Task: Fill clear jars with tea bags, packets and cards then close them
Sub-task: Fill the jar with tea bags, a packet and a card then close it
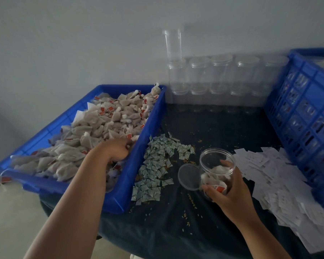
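Note:
A blue tray on the left is heaped with tea bags that carry red tags. My left hand is down among the bags at the tray's right side, its fingers curled into them. My right hand grips an open clear jar, tilted toward the tray, with a few tea bags inside. The jar's clear lid lies flat on the dark cloth just left of it. Small green-white packets are strewn between tray and jar. White cards lie piled to the right.
Stacked clear jars with lids stand along the back wall, one tall stack rising above them. A blue slotted crate holding filled jars stands at the right. Loose grains dot the dark tablecloth.

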### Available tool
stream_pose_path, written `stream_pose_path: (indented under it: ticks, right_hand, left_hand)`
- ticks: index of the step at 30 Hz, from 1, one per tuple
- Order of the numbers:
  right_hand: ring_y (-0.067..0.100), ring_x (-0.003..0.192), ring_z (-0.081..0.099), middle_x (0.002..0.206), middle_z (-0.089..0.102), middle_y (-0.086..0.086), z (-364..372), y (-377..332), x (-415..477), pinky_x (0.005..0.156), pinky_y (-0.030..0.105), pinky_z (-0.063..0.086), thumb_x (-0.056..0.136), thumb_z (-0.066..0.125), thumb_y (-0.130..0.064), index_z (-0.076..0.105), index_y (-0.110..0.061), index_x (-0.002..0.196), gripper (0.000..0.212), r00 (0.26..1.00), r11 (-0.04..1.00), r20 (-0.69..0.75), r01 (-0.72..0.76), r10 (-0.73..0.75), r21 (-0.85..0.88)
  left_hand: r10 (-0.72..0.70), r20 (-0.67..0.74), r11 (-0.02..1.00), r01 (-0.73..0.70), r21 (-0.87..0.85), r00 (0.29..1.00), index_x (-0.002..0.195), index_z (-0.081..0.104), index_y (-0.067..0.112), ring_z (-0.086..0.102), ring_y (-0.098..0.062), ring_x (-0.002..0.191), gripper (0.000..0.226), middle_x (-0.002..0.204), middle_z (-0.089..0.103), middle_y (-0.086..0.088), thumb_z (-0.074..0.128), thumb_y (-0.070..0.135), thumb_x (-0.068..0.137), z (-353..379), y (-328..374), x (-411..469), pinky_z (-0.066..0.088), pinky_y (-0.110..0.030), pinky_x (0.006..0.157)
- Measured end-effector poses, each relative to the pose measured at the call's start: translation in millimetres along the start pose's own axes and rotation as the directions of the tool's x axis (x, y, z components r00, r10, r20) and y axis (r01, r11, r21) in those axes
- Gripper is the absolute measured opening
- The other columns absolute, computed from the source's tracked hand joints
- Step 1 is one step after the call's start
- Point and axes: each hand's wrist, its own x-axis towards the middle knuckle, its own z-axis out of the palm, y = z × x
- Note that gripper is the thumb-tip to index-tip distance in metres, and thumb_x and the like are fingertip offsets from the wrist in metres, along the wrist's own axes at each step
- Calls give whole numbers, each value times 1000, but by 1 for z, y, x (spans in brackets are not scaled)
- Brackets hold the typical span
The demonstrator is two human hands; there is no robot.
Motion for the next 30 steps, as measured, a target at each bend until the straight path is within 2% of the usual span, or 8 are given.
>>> stream_pose_path:
  ticks: [3, 7, 10, 14, 18, 21, 25, 30]
  right_hand:
    - [8, 99, 79, 116, 76, -19, 0, -1, 0, 79, 32, 63, 58, 82, -89, 46, -60, 133, 88, 1000, 1000, 0, 8, -8, -4]
    - [6, 97, 78, 117, 75, -21, -1, -5, 0, 73, 23, 63, 59, 81, -90, 45, -62, 132, 86, 1000, 1000, -1, 13, -14, -15]
    - [4, 97, 78, 117, 74, -23, 0, -5, 0, 75, 17, 61, 62, 87, -77, 45, -64, 131, 81, 1000, 1000, -8, 15, -15, -18]
    - [4, 97, 78, 116, 74, -23, 0, -6, 0, 76, 17, 61, 62, 85, -82, 46, -59, 132, 84, 1000, 1000, 3, -1, 1, -10]
    - [1, 96, 77, 116, 73, -27, 0, -8, 1, 75, 15, 60, 60, 81, -89, 46, -55, 135, 90, 1000, 1000, 3, -12, 12, -23]
    - [1, 96, 77, 116, 73, -28, 0, -8, 1, 77, 13, 58, 62, 85, -81, 45, -54, 135, 88, 1000, 999, 0, -16, 16, -31]
    - [2, 99, 77, 117, 74, -26, -1, -6, 0, 77, 20, 62, 57, 80, -91, 46, -46, 141, 101, 1000, 999, 8, -30, 30, -40]
    - [1, 102, 75, 119, 71, -27, -3, -3, 0, 83, 28, 64, 57, 80, -90, 45, -47, 143, 102, 1000, 996, -1, -23, 23, -86]
  left_hand:
    - [-96, -111, 994, 100, 33, 989, 155, 52, 13, 58, -32, 132, 47, 155, 53, -16, 49, 10, 108, 0, 8, 3, 49, -41, 111]
    - [-170, -135, 981, 181, 71, 976, 126, 73, 3, 68, -28, 111, 31, 123, 70, -12, 65, 5, 95, -7, 10, 2, 56, -38, 100]
    - [-203, -297, 979, 194, -59, 933, 116, 71, 6, 65, -24, 95, 19, 109, 69, -10, 64, 15, 101, -9, 2, -2, 55, -36, 85]
    - [-237, -496, 870, -44, -491, 835, 89, 69, 15, 66, -22, 73, 8, 84, 71, -6, 63, 14, 95, -5, 1, -13, 49, -32, 58]
    - [-212, -604, 739, -279, -614, 768, 89, 74, 16, 60, -10, 56, 13, 71, 73, -1, 66, 26, 92, -15, 23, -34, 50, -29, 53]
    - [-123, -623, 672, -397, -625, 773, 91, 77, 21, 62, -5, 57, 13, 75, 76, -2, 69, 31, 91, -25, 44, -53, 53, -24, 56]
    - [34, -591, 434, -545, -718, 806, 88, 82, 22, 65, -7, 70, 16, 77, 74, 2, 67, 24, 93, -30, 77, -80, 56, -23, 66]
    - [207, -488, 256, -528, -810, 848, 69, 80, 24, 61, -3, 64, 20, 71, 69, 3, 64, 22, 80, -20, 122, -99, 50, -18, 56]
